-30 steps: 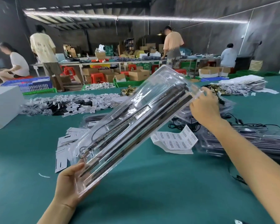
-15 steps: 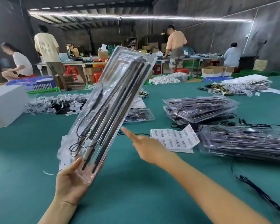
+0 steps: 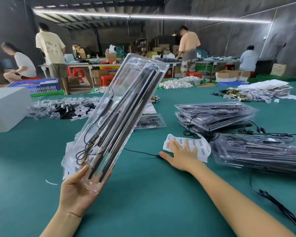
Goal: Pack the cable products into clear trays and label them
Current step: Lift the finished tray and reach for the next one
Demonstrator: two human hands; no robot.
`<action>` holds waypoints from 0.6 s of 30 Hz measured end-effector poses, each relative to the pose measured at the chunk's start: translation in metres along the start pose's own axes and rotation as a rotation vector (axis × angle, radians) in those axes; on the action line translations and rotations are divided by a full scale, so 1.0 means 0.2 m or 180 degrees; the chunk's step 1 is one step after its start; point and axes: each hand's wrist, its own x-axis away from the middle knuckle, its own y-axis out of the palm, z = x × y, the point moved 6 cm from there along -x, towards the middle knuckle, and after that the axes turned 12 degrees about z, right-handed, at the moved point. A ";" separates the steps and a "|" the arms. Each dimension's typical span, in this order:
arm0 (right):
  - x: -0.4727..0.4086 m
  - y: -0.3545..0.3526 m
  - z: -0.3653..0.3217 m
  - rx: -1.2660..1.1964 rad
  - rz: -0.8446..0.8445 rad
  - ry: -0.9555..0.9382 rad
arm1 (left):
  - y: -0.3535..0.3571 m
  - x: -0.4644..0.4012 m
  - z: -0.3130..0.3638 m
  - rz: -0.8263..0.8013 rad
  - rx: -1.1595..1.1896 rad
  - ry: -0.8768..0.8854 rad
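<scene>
Centrally, a clear tray point(image 3: 120, 120) packed with black rods and a looped black cable point(image 3: 85, 149) is held up off the counter point(image 3: 143, 202), tilted so that its far end leans up and to the right. Its near end is gripped by the left hand point(image 3: 77, 190): the thumb is laid across the front face and the fingers point(image 3: 109, 170) are curled behind the lower edge, clamped on the plastic. The right hand point(image 3: 181, 156) is stretched out flat, palm down, its fingers apart and straight, resting on a curled sheet of barcode labels point(image 3: 191, 144) that lies on the green surface just right of the tray. A thin black lead point(image 3: 140, 152) is seen running along the counter to a point beside the right thumb.

Behind the label sheet a stack of filled trays point(image 3: 215, 115) is piled, with loose black wires point(image 3: 246, 129) trailing around it, and a second, blurred stack point(image 3: 263, 151) is spread nearer the right edge. Another filled tray point(image 3: 150, 120) lies flat behind the raised one. A heap of small bagged parts point(image 3: 61, 108) is scattered at the left, next to a white box point(image 3: 5, 108). A bundle of black cable ends point(image 3: 284, 209) is laid at the lower right (partly cut off by the frame). Several people point(image 3: 189, 48) are seen working at tables in the background
</scene>
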 end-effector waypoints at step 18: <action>-0.21 -0.10 0.00 0.0629 0.0634 0.0791 | 0.00 -0.04 -0.02 -0.0080 -0.0239 -0.0101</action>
